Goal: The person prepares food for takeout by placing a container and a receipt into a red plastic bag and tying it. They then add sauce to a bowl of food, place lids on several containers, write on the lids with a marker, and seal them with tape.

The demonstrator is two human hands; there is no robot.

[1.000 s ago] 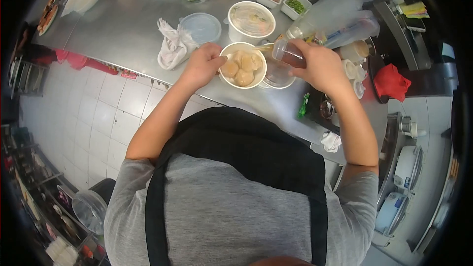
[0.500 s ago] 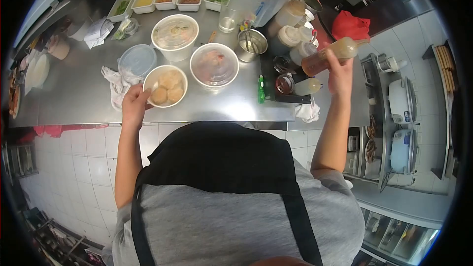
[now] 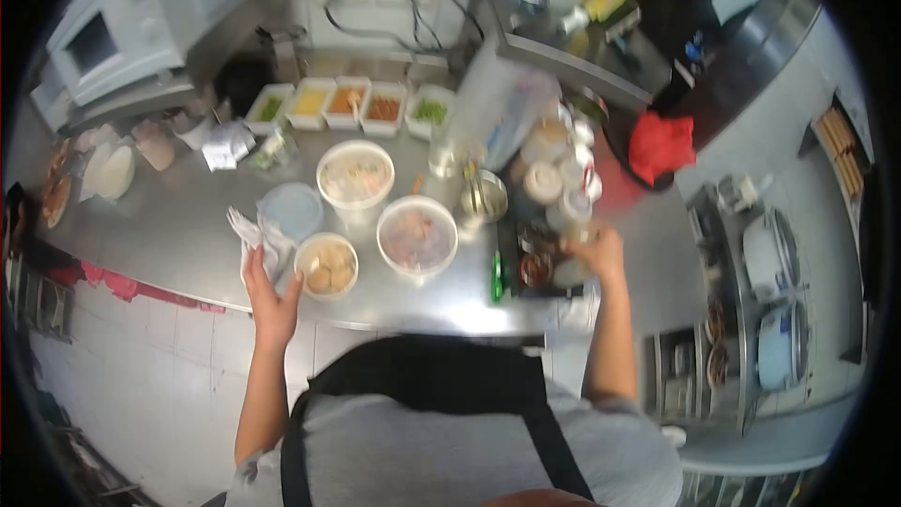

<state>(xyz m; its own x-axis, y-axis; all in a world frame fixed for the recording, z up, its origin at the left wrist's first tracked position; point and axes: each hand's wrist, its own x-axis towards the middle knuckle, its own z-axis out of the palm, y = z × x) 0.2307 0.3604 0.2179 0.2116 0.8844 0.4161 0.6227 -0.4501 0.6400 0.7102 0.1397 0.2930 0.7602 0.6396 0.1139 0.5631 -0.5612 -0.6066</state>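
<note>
One black cloth apron [image 3: 422,371] over a gray short-sleeved top [image 3: 394,455] is nearest, approx 5 o'c of a small round white bowl [image 3: 328,295] w/ beige ball-shaped pieces [image 3: 321,277] in it. Bowl sits nr front edge of brushed-metal counter [image 3: 178,235]. L hand [image 3: 274,310] is at bowl's 8 o'c: open, fingers spread, thumb by the rim, fingertips by a crumpled white cloth [image 3: 274,249] at 9–10 o'c; can't tell if either touches, blurry. R hand [image 3: 598,252] is well off at 3 o'c, over a black rectangular tray [image 3: 540,292], fingers curled nr a clear plastic bottle [image 3: 569,273]; can't tell if they grip anything. Slim bright-green item [image 3: 496,279] is at tray's 9 o'c.

Btwn bowl & tray, 2–3 o'c: big round white tub [image 3: 417,272], clear lid, reddish food under it. Further, 11 o'c: round bluish lid [image 3: 292,211]. 12–1 o'c: 2nd round white tub [image 3: 356,201], also clear-lidded. Approx 2 o'c: round metal pot [image 3: 485,199]; past it, whitish bottles [image 3: 544,182], then a bright-red cloth-like item [image 3: 662,145]. Far, 12 o'c: row of 5 white rectangular tubs [image 3: 382,130], contents green, yellow, orange, reddish-brown, green. Farthest, 10–11 o'c: white boxy appliance [image 3: 141,23] w/ dark window.
</note>
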